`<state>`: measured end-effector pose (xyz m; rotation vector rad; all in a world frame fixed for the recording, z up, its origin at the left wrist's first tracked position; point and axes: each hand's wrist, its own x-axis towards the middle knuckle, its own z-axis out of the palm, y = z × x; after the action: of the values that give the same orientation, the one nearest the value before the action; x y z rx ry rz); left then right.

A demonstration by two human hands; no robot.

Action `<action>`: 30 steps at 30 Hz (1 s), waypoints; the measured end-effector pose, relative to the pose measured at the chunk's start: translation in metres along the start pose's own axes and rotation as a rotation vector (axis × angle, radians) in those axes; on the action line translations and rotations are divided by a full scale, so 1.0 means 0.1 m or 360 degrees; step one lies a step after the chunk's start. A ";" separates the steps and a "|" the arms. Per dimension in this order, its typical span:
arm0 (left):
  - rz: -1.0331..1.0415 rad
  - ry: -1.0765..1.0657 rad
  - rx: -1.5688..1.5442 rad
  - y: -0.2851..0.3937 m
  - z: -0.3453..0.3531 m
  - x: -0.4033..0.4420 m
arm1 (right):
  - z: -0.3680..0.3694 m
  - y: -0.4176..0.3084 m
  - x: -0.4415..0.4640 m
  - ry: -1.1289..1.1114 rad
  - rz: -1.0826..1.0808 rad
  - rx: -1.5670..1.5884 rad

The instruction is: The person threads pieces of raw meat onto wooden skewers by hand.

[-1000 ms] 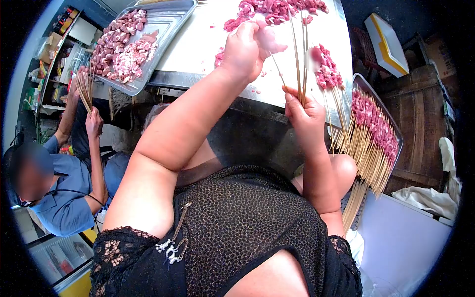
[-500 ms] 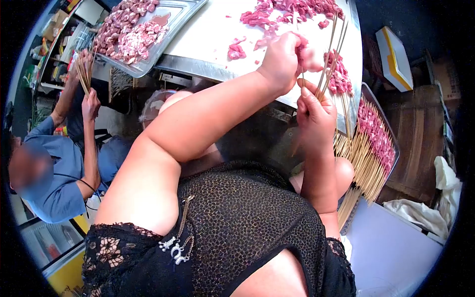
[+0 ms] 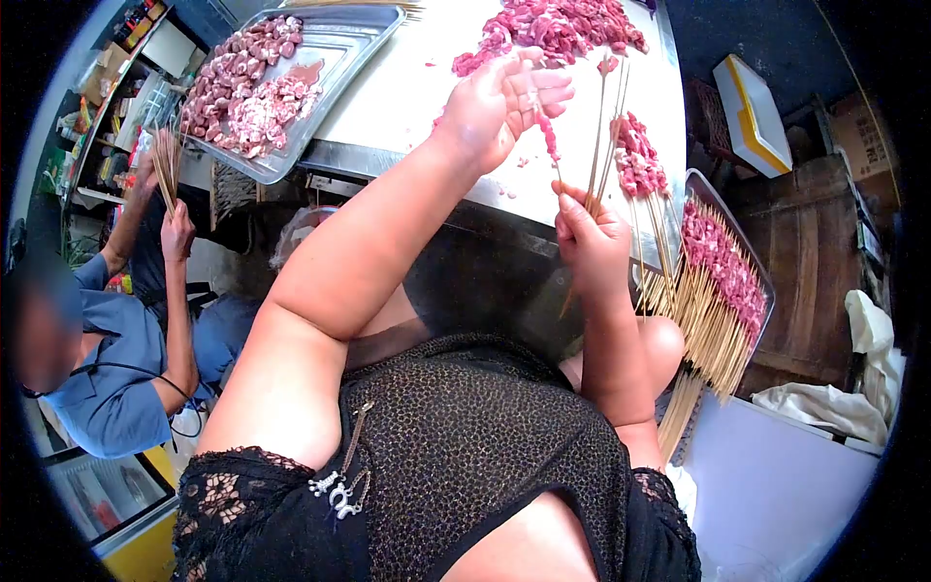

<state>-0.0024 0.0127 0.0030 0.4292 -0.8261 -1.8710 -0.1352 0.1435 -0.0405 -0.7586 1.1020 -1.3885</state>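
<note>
My right hand point(image 3: 593, 238) is closed around several thin wooden skewers point(image 3: 603, 145) that point up over the table's edge. One skewer carries a strip of red meat pieces point(image 3: 551, 141) along its upper part. Just left of that meat, my left hand point(image 3: 495, 107) has its fingers stretched out and apart, palm partly turned up. Whether its fingertips touch the meat I cannot tell. Beyond it, a heap of raw cut meat point(image 3: 558, 34) lies on the white table top point(image 3: 388, 97). Finished meat skewers point(image 3: 640, 160) rest by the right edge.
On the right, a tray point(image 3: 766, 315) holds many meat skewers, their sticks toward me. A metal tray point(image 3: 335, 48) with meat chunks stands at the table's left. At far left a person point(image 3: 121, 349) holds a bundle of sticks point(image 3: 167, 165). A white foam box point(image 3: 752, 116) is at right.
My left hand has opened and drawn left from around the skewer, uncovering the threaded meat. My right hand, still gripping the skewers, sits slightly lower and further left. The view has shifted a little.
</note>
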 end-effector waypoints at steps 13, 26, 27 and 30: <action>-0.0064 -0.0003 0.0109 -0.23 0.09 -0.06 | 0.07 -0.08 -0.03 -0.0047 0.0091 0.0036; -0.0245 0.0305 0.2876 0.65 -0.76 0.11 | -0.19 -0.10 0.00 0.0086 -0.0133 0.0029; -0.0383 0.0148 0.3034 0.65 -0.70 0.11 | -0.17 -0.10 0.00 0.0087 -0.0131 0.0032; -0.0499 -0.0036 0.3260 0.62 -0.69 0.17 | -0.13 -0.11 -0.01 0.0057 -0.0008 0.0002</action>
<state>0.0734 -0.0426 -0.0002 1.7415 -2.5573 -0.5360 -0.1509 0.1460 -0.0351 -0.7385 1.1281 -1.4115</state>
